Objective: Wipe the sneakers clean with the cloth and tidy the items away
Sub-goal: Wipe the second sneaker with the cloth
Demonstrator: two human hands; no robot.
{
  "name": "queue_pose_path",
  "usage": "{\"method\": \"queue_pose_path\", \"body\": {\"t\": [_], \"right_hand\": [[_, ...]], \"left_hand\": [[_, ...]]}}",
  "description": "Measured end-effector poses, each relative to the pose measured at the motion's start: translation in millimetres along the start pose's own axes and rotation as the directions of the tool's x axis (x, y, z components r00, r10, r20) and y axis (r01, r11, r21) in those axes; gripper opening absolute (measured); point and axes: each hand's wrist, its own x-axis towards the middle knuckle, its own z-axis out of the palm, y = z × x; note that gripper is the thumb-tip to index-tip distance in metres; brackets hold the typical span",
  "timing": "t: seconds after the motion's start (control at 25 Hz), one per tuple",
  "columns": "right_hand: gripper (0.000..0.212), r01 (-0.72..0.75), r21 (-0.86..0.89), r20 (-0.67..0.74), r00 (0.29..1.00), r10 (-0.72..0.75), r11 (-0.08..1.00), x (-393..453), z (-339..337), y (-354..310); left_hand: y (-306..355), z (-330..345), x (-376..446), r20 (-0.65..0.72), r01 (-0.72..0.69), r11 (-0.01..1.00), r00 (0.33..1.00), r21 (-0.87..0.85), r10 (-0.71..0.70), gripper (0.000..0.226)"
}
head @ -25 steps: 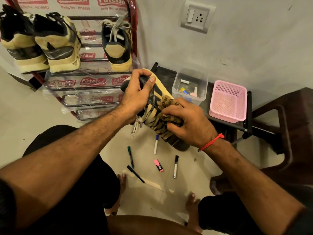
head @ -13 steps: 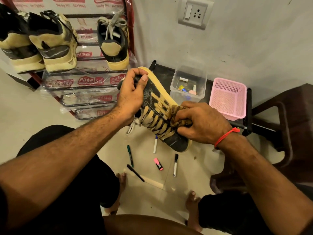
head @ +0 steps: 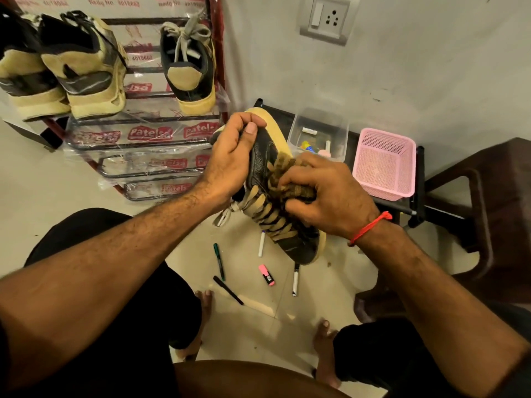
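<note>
A black sneaker (head: 265, 156) with a yellow sole and tan laces is held in the air above the floor, toe pointing down toward me. My left hand (head: 231, 156) grips its heel end, thumb on the upper. A bunched brown patterned cloth (head: 283, 173) lies against the sneaker's side near the laces, gripped and pressed there by my right hand (head: 327, 196). Three more sneakers stand on the red shoe rack (head: 149, 122) at the upper left: two (head: 83, 73) side by side and one (head: 188, 67) apart.
Several pens and markers (head: 219, 261) and a pink highlighter (head: 267, 274) lie on the tiled floor below the sneaker. A clear plastic box (head: 317, 133) and a pink basket (head: 383, 162) sit on a low black stand by the wall. A brown chair (head: 488, 202) stands right.
My right hand with the cloth has slid back up along the sneaker's side toward the heel after a stroke toward the toe. My left hand keeps its hold on the heel.
</note>
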Motion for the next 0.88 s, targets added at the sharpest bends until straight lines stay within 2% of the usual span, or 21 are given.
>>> {"method": "queue_pose_path", "body": {"t": [0.08, 0.12, 0.2, 0.28, 0.36, 0.4, 0.48, 0.52, 0.64, 0.68, 0.8, 0.84, 0.88], "right_hand": [[0.033, 0.057, -0.018, 0.133, 0.990, -0.054, 0.998, -8, 7, -2], [0.032, 0.064, -0.006, 0.110, 0.992, -0.062, 0.998, -9, 9, -4], [0.026, 0.025, 0.044, -0.045, 0.999, -0.023, 0.999, -4, 9, -7], [0.025, -0.076, 0.092, -0.229, 0.969, 0.095, 0.993, 8, 2, -6], [0.025, -0.130, 0.113, -0.305, 0.939, 0.159, 0.985, 12, 2, -7], [0.024, -0.096, 0.094, -0.283, 0.952, 0.119, 0.991, 10, 7, -11], [0.023, 0.058, 0.020, -0.146, 0.988, -0.054, 0.998, 0, 17, -18], [0.024, 0.085, -0.003, -0.107, 0.991, -0.085, 0.996, 0, 15, -15], [0.024, -0.072, 0.023, -0.225, 0.971, 0.076, 0.997, 11, -3, -1], [0.024, -0.067, 0.051, -0.220, 0.973, 0.076, 0.996, 11, -4, -2], [0.022, 0.138, 0.048, -0.050, 0.990, -0.135, 0.989, 0, 6, -15], [0.023, 0.125, 0.024, -0.048, 0.991, -0.124, 0.992, 1, 5, -13], [0.024, 0.039, 0.005, -0.104, 0.994, -0.038, 0.999, 6, 1, -8]], "left_hand": [[-5, -9, 5, -0.048, -0.004, 0.999, 0.999, 0.044, 0.006, 0.019], [-7, -10, 5, -0.034, -0.022, 0.997, 0.999, 0.071, 0.024, 0.019], [-7, -6, 1, 0.006, -0.044, 0.993, 0.999, 0.106, 0.044, 0.022], [-4, 3, -4, 0.035, -0.053, 0.992, 0.998, 0.118, 0.049, 0.026], [-1, 8, -7, 0.062, -0.076, 0.990, 0.996, 0.122, 0.069, 0.028], [-2, 7, -7, 0.055, -0.082, 0.989, 0.996, 0.123, 0.076, 0.027], [-4, 2, -8, 0.028, -0.062, 0.988, 0.998, 0.140, 0.059, 0.025], [-5, 2, -9, 0.028, -0.046, 0.988, 0.999, 0.148, 0.042, 0.023], [-3, 7, -13, 0.060, -0.014, 0.991, 0.998, 0.133, 0.006, 0.024], [-3, 7, -13, 0.063, -0.004, 0.992, 0.998, 0.128, -0.004, 0.025], [0, 3, -12, 0.052, 0.019, 0.992, 0.998, 0.124, -0.025, 0.025], [0, 3, -12, 0.060, 0.010, 0.991, 0.998, 0.131, -0.018, 0.024], [1, 4, -11, 0.071, -0.006, 0.989, 0.997, 0.147, -0.005, 0.023]]}}
